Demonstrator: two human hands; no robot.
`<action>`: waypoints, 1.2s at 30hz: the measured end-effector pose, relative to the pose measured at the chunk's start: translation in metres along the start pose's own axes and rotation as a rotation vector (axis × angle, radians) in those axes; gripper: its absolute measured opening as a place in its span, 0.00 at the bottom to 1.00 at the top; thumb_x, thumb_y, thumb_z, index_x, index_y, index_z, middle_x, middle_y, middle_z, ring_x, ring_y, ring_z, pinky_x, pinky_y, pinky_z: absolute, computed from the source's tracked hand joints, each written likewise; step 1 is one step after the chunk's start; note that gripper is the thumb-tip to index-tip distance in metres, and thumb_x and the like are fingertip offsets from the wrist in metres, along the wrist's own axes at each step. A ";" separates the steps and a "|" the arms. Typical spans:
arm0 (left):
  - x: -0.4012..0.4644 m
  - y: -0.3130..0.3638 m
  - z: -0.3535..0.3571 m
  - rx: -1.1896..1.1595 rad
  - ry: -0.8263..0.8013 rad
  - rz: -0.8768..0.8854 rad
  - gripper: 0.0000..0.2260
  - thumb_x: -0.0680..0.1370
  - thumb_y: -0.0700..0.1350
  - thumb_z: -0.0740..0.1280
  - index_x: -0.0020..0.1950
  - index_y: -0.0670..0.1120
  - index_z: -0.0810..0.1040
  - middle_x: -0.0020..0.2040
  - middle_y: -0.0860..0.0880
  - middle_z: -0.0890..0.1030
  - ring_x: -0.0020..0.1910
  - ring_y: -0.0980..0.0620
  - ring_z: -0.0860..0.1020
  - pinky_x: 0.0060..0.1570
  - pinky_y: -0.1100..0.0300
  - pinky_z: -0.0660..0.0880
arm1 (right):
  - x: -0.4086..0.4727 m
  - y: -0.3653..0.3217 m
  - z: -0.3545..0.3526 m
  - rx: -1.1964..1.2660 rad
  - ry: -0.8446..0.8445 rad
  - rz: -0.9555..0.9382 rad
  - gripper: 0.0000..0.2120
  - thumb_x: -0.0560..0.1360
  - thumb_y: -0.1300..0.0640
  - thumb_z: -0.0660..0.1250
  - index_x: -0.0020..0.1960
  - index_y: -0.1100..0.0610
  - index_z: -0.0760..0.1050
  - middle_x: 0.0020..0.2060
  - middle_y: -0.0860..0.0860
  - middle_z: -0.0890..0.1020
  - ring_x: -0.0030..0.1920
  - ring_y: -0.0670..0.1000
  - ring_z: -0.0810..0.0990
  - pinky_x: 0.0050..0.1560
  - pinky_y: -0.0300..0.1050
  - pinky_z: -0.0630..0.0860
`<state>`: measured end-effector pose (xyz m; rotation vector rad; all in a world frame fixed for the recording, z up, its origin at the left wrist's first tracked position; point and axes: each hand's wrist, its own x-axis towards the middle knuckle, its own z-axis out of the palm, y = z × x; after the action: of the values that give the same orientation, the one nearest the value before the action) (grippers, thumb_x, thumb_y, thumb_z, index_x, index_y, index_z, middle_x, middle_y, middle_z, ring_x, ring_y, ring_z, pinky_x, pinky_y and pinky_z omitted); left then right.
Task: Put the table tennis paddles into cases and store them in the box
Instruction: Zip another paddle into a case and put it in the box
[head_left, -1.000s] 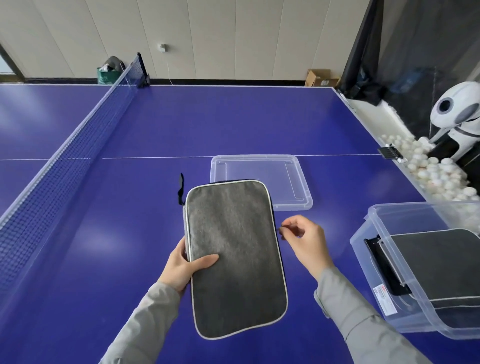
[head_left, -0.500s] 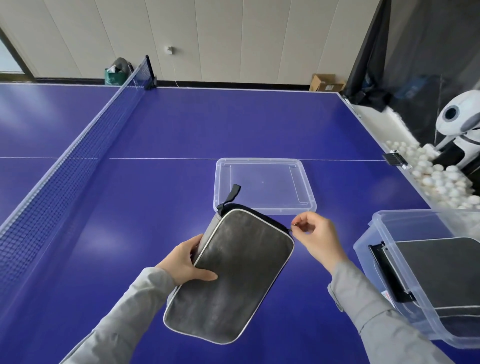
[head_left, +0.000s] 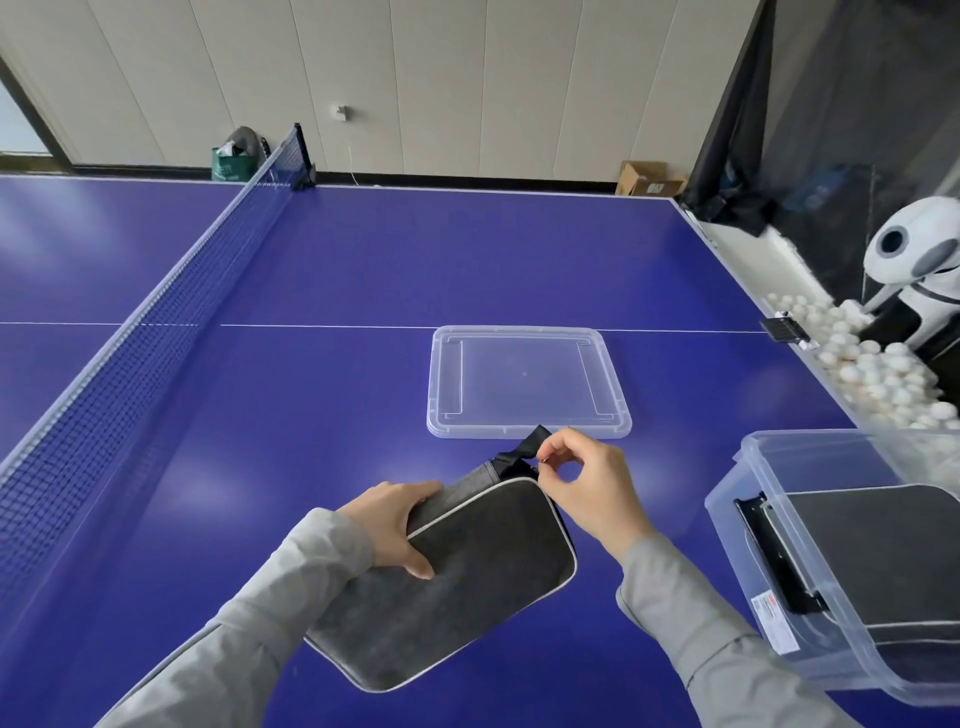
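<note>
A grey paddle case (head_left: 457, 587) with pale piping is tilted up off the blue table in front of me. My left hand (head_left: 392, 525) grips its near left edge, thumb on the top face. My right hand (head_left: 584, 483) pinches the zipper pull at the case's far corner, beside its black strap (head_left: 519, 452). The case hides whatever is inside it. A clear plastic box (head_left: 769, 519) stands at the right edge and holds another grey case (head_left: 878, 551).
The box's clear lid (head_left: 527, 382) lies flat just beyond the case. A net (head_left: 130, 343) crosses the table on the left. Several white balls (head_left: 872, 369) fill a trough past the right edge, beside a white ball machine (head_left: 919, 249).
The case has turned clockwise and lifted at its left side. My right hand has run the zipper pull along the edge toward the far corner by the strap.
</note>
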<state>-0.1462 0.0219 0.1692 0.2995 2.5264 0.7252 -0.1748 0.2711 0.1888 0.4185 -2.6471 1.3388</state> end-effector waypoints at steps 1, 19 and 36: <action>0.001 0.000 -0.001 0.007 -0.001 -0.003 0.24 0.60 0.52 0.78 0.53 0.56 0.73 0.44 0.57 0.82 0.45 0.53 0.80 0.48 0.60 0.76 | -0.001 -0.001 0.000 -0.016 0.002 -0.027 0.05 0.67 0.70 0.69 0.40 0.61 0.78 0.33 0.46 0.80 0.38 0.45 0.78 0.41 0.28 0.71; -0.005 -0.012 0.020 -0.475 0.233 -0.162 0.28 0.57 0.49 0.80 0.54 0.51 0.76 0.47 0.50 0.83 0.48 0.48 0.81 0.53 0.52 0.77 | -0.012 0.012 0.011 0.033 0.005 0.028 0.16 0.74 0.59 0.71 0.60 0.53 0.74 0.53 0.45 0.76 0.54 0.41 0.75 0.57 0.27 0.67; 0.013 0.026 0.060 -1.994 0.794 -0.307 0.20 0.71 0.38 0.73 0.60 0.50 0.73 0.59 0.47 0.81 0.55 0.46 0.80 0.60 0.43 0.74 | -0.065 0.008 0.049 0.915 0.155 0.660 0.40 0.60 0.39 0.74 0.69 0.38 0.62 0.62 0.47 0.75 0.58 0.43 0.79 0.57 0.49 0.76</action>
<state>-0.1251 0.0744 0.1340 -1.1463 1.0150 2.8849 -0.1156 0.2481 0.1374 -0.5251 -1.9367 2.6053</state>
